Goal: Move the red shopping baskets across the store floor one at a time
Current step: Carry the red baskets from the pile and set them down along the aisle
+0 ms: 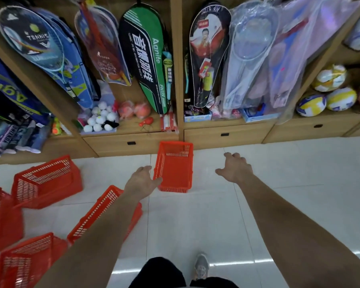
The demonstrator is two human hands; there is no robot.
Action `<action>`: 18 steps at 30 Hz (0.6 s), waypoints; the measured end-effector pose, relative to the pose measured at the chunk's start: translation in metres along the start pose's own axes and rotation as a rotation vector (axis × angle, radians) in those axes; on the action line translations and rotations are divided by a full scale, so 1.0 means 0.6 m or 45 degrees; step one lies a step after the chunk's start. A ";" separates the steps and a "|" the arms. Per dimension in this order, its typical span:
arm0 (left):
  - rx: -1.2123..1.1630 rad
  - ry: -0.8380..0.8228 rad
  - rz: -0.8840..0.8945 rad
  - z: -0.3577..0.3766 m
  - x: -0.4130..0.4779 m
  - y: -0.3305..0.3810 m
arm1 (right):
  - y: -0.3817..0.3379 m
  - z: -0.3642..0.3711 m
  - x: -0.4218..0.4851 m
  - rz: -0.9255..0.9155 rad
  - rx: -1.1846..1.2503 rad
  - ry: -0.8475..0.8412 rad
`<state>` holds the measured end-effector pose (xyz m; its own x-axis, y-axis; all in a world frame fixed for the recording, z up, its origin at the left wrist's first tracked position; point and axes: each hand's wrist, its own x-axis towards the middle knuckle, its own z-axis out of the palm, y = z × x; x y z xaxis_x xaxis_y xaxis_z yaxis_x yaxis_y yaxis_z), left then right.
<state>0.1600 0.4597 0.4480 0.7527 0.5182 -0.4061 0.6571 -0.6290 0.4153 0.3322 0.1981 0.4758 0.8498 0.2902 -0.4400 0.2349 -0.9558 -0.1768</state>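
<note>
Red basket [175,167] stands before the drawers [224,135]; left hand [142,181] open at its rim; right hand [235,168] spread, empty, beside it

Red slatted baskets [47,181] clustered left on floor, lone basket [175,167] upright by shelving

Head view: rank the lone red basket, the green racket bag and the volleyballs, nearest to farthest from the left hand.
1. Lone red basket, touching the left hand.
2. Green racket bag, hanging above.
3. Volleyballs, far-right shelf.
</note>
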 end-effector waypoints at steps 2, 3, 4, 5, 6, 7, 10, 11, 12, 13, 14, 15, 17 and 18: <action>-0.027 0.001 -0.048 -0.004 0.048 0.010 | -0.018 -0.031 0.067 -0.025 -0.020 -0.001; -0.030 0.001 -0.076 -0.005 0.072 0.011 | -0.030 -0.042 0.100 -0.042 -0.035 -0.007; -0.039 -0.001 -0.107 -0.006 0.098 0.011 | -0.044 -0.051 0.134 -0.067 -0.057 -0.016; -0.056 -0.003 -0.140 -0.007 0.126 0.008 | -0.060 -0.058 0.170 -0.097 -0.085 -0.029; -0.076 -0.005 -0.173 -0.009 0.156 0.004 | -0.076 -0.064 0.206 -0.124 -0.112 -0.043; -0.095 -0.005 -0.201 -0.010 0.186 -0.001 | -0.093 -0.069 0.244 -0.149 -0.135 -0.057; -0.170 -0.017 -0.271 -0.012 0.276 -0.024 | -0.145 -0.075 0.354 -0.213 -0.209 -0.106; -0.193 -0.029 -0.294 -0.011 0.303 -0.032 | -0.161 -0.076 0.389 -0.224 -0.239 -0.129; -0.216 -0.043 -0.325 -0.012 0.327 -0.038 | -0.176 -0.078 0.420 -0.237 -0.273 -0.154; -0.240 -0.051 -0.362 -0.015 0.348 -0.045 | -0.193 -0.081 0.451 -0.255 -0.313 -0.180; -0.260 -0.050 -0.399 -0.016 0.364 -0.051 | -0.210 -0.084 0.479 -0.276 -0.352 -0.203; -0.283 -0.039 -0.439 -0.016 0.379 -0.058 | -0.229 -0.087 0.507 -0.306 -0.386 -0.225; -0.359 -0.022 -0.525 -0.011 0.400 -0.067 | -0.268 -0.093 0.559 -0.373 -0.418 -0.273; -0.410 -0.015 -0.566 -0.007 0.407 -0.069 | -0.287 -0.095 0.585 -0.410 -0.417 -0.297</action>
<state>0.3168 0.6144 0.3352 0.4002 0.6860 -0.6076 0.8922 -0.1404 0.4292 0.6166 0.4621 0.4019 0.5907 0.5395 -0.5999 0.6346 -0.7699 -0.0675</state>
